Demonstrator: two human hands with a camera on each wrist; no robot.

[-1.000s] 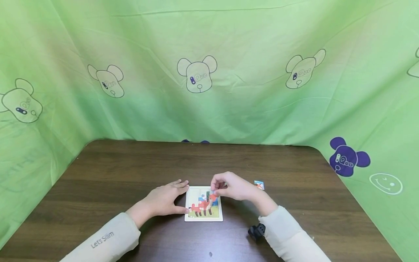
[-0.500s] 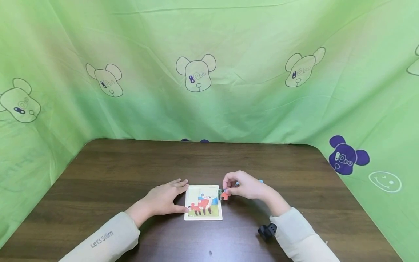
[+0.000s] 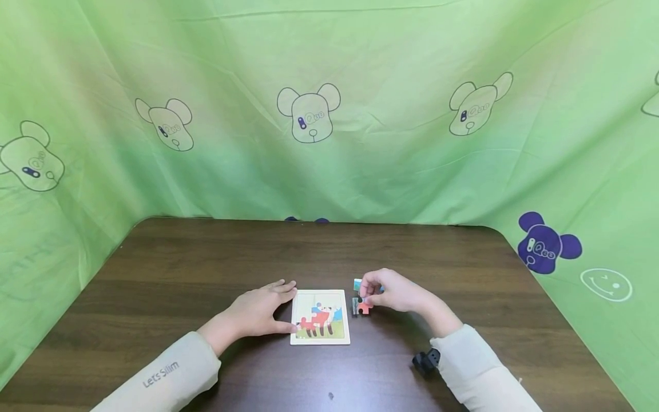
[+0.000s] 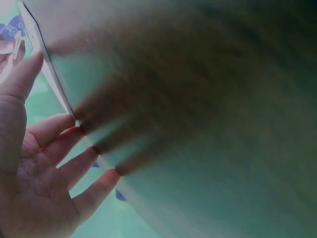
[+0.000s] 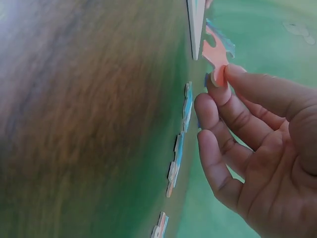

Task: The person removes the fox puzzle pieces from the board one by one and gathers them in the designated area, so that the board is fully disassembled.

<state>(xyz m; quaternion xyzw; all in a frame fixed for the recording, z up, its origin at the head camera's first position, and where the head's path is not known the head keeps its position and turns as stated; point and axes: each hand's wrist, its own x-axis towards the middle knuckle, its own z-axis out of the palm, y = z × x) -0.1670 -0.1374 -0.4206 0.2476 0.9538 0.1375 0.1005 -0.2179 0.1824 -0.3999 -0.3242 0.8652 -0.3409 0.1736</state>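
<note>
A square jigsaw board (image 3: 320, 343) with a pale frame lies on the table, partly filled with a picture of a red-and-white animal on grass. Its upper left shows bare. My left hand (image 3: 257, 313) rests along the board's left side, thumb at the frame and fingers spread; in the left wrist view the fingertips touch the table surface. Right of the board, my right hand (image 3: 395, 290) pinches an orange puzzle piece (image 5: 218, 53) with a blue-green edge between thumb and forefinger, tilted in the right wrist view. The other fingers of that hand are loosely bent.
Beside the right hand lies a loose blue puzzle piece (image 3: 357, 284), partly hidden by the fingers. Further loose pieces (image 5: 174, 166) line the table in the right wrist view. A black wrist camera (image 3: 426, 361) sits under the right sleeve. A green printed curtain (image 3: 329, 171) hangs behind the table.
My right hand has lifted the orange piece off the board's upper right and carried it rightward, past the frame. The left hand stays in place.
</note>
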